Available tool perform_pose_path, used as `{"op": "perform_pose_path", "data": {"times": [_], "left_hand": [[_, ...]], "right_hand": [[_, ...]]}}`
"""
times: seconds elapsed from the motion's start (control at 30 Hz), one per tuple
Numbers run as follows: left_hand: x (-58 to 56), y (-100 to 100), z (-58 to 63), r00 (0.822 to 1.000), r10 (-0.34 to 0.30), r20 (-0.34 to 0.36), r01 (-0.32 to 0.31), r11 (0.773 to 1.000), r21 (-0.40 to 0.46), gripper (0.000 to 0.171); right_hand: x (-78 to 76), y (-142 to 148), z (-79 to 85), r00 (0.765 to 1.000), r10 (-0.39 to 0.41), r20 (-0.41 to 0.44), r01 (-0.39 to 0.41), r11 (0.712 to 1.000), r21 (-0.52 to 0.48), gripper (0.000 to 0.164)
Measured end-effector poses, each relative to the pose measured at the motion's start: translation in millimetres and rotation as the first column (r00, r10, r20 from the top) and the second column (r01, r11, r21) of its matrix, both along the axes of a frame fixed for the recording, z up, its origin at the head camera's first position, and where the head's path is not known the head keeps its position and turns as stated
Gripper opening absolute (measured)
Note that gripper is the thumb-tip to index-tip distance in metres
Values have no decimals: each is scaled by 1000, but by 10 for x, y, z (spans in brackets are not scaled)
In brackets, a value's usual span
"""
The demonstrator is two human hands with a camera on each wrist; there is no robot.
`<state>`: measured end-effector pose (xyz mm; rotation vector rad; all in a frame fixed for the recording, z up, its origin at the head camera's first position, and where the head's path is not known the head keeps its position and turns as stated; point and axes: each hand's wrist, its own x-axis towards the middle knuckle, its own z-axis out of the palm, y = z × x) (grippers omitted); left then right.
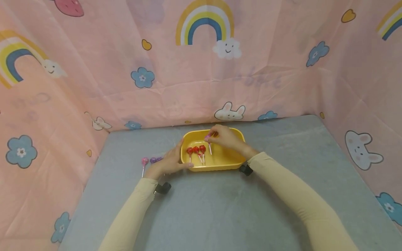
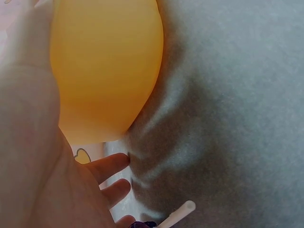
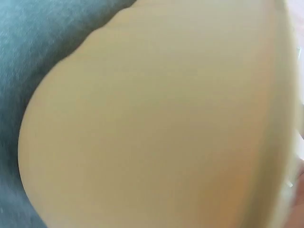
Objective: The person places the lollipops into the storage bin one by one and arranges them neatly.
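Three red lollipops [image 1: 190,150] lie inside the yellow bin [image 1: 221,160], toward its left end, sticks pointing at the near wall. To the right of them, over the middle of the bin, I have my right hand [image 1: 223,137] with thumb and fingertips together, pinching a purplish lollipop [image 1: 210,149] close to its wrapped head; the white stick points down and toward the bin's near side, and from out here I cannot tell whether its tip touches the floor. My left hand [image 1: 169,162] is at the bin's left end, not clamped: fingers straight along the outer wall, the lower ones apart in the left wrist view, thumb at the near-left corner of the rim. I read that as steadying. On the grey cloth [image 1: 201,216] left of the bin lie a pink lollipop [image 1: 144,161] and, nearer the bin, some loose purple lollipops [image 1: 153,160], partly hidden by my left hand, so I won't count them. I judge the step in hand to be placing the purplish lollipop beside the red ones. The next move, I think, calls for lowering it until the stick lies flat, then parting the fingertips gently, keeping the bin braced and the red sticks undisturbed.
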<state>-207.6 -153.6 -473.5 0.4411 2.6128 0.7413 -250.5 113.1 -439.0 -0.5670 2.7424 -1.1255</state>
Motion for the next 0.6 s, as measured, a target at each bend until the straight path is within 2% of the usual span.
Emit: {"op": "perform_pose_path", "data": {"times": [0.33, 0.6], "left_hand": [[-19, -10, -39, 1000, -16, -15, 16, 1000, 1, 117], [-5, -10, -14, 1000, -8, -5, 8, 1000, 3, 116]], "right_hand": [[-43, -64, -235, 999, -39, 35, 41, 998, -44, 24], [-52, -88, -365, 998, -47, 29, 49, 997, -65, 27]]}}
